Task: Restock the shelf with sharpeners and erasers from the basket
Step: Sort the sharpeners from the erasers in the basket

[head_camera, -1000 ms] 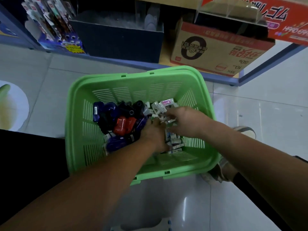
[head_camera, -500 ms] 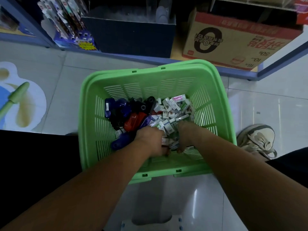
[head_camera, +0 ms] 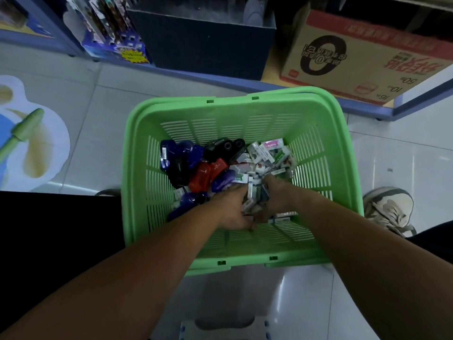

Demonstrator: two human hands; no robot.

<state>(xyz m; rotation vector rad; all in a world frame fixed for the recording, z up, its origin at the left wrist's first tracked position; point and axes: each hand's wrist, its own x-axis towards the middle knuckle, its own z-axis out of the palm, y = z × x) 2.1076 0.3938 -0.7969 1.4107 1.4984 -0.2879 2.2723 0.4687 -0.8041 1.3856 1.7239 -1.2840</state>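
Both forearms are extended forward and down into a green plastic basket (head_camera: 245, 263), which stands on a pale tiled floor (head_camera: 103, 99). The left hand (head_camera: 232, 209) and the right hand (head_camera: 277, 195) are brought together in the near right part of the basket. The fingers of each hand are curled inward, and a bunch of small boxed erasers (head_camera: 253, 195) is clasped between the two hands. The fingertips are hidden by the bunch, so the exact hold cannot be determined.

Further loose erasers are heaped in the far right part of the basket, against its slotted wall. The sharpeners (head_camera: 196, 165), in blue, black and red casings, are piled in the left part, touching the heap.

A light-coloured shoe (head_camera: 389, 209) is seen on the floor just beside the right wall of the basket. A printed floor sticker (head_camera: 31, 148) lies well to the left.

Beyond the basket, the bottom shelf (head_camera: 220, 78) is located. On it a pack of pens (head_camera: 110, 28), a dark open box (head_camera: 203, 42) and a cardboard carton (head_camera: 355, 57) are arranged from left to right.
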